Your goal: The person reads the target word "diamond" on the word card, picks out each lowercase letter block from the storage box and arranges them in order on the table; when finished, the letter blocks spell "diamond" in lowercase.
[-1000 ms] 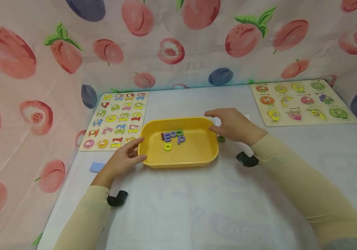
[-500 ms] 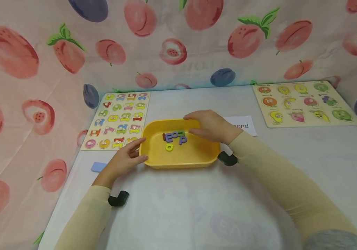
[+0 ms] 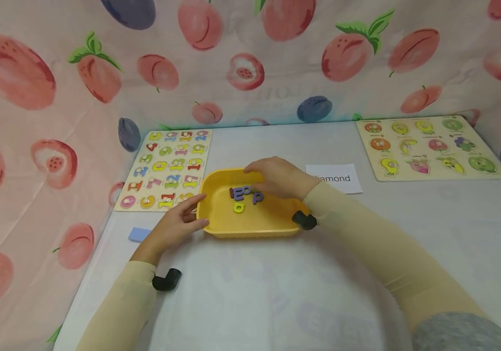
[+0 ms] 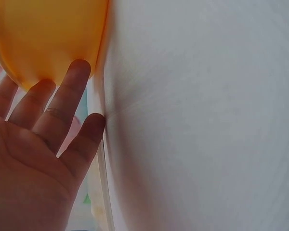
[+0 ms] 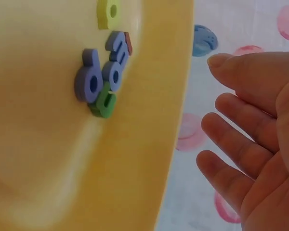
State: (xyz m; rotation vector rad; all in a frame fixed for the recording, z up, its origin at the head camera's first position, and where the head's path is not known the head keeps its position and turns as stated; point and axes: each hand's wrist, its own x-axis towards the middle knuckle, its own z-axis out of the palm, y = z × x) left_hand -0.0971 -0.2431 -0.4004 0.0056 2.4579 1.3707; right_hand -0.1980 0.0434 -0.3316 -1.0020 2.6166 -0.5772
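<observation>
A yellow plastic tray (image 3: 250, 233) stands mid-table. Inside lie small letter pieces: a purple "m" (image 3: 237, 194), a purple "o" (image 3: 246, 190), another purple letter (image 3: 257, 197), a yellow letter (image 3: 239, 208) and a dark red piece (image 3: 231, 193). A green letter (image 5: 103, 103), mostly behind my hand in the head view, lies against the purple ones in the right wrist view. My left hand (image 3: 173, 231) touches the tray's left end with extended fingers. Over the tray's far right side hovers my right hand (image 3: 283, 178), fingers apart and holding nothing.
Behind the right forearm lies a white card (image 3: 342, 179) printed "diamond", partly covered. A number puzzle board (image 3: 169, 168) is at the back left, a fruit puzzle board (image 3: 430, 148) at the back right. A blue block (image 3: 139, 234) rests beside the left wrist.
My right hand has moved left from the tray's right rim to above its inside, uncovering more of the card. My left hand keeps its place at the tray's left end.
</observation>
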